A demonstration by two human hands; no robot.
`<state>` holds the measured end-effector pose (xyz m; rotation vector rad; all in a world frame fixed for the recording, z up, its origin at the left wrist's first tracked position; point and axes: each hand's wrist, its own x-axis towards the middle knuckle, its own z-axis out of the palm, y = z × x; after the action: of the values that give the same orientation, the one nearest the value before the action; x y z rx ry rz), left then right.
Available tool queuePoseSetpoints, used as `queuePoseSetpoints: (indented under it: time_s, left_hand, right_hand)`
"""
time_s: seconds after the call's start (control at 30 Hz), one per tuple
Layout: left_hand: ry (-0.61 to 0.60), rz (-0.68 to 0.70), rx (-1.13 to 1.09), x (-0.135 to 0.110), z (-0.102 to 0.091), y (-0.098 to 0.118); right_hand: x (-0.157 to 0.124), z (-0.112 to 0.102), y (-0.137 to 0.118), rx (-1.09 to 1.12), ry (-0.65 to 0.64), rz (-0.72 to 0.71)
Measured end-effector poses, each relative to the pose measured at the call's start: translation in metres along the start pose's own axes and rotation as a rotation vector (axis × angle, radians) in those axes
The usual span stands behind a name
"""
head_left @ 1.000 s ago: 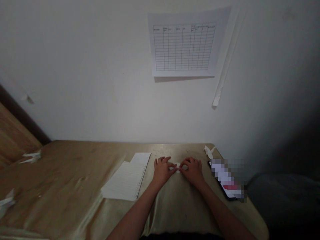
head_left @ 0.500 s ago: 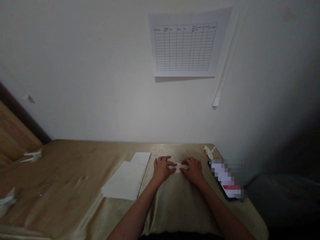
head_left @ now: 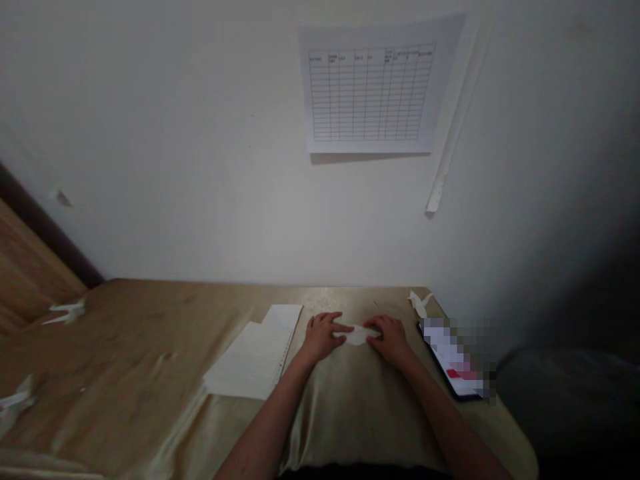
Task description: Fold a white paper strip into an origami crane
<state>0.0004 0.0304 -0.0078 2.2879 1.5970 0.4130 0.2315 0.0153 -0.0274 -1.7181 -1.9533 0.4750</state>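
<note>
A small piece of folded white paper (head_left: 357, 335) lies on the cloth-covered table between my hands. My left hand (head_left: 323, 335) has its thumb and index finger closed on the paper's left end, with the other fingers bent above. At the right end, my right hand (head_left: 389, 337) pinches the paper between thumb and fingers. The paper's middle shows between the fingertips; its two ends are partly hidden under them. Left of my left hand rest loose lined sheets of paper (head_left: 247, 363) with punched edges.
A phone (head_left: 453, 363) with a lit, blurred screen lies near the table's right edge. Folded paper birds sit behind it (head_left: 419, 305) and at the far left (head_left: 67, 311). A printed table sheet (head_left: 370, 93) hangs on the wall behind the table (head_left: 150, 340).
My fingers have drawn slightly apart along the paper, the right hand a little to the right. More of the paper's middle shows now.
</note>
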Motion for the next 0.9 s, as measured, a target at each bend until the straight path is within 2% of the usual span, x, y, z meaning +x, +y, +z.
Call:
queuePoseSetpoints:
  time_s: [0.33, 0.63, 0.9]
  left_hand:
    - [0.034, -0.008, -0.01, -0.002, 0.001, 0.001]
    - [0.089, 0.029, -0.044, -0.006, 0.004, 0.006]
    - [0.142, 0.057, -0.076, -0.004, 0.009, 0.006]
  right_hand:
    - [0.0, -0.001, 0.001, -0.02, -0.04, -0.014]
    - [-0.007, 0.008, 0.001, -0.123, 0.047, -0.132]
    - [-0.004, 0.009, 0.003, -0.096, 0.098, -0.157]
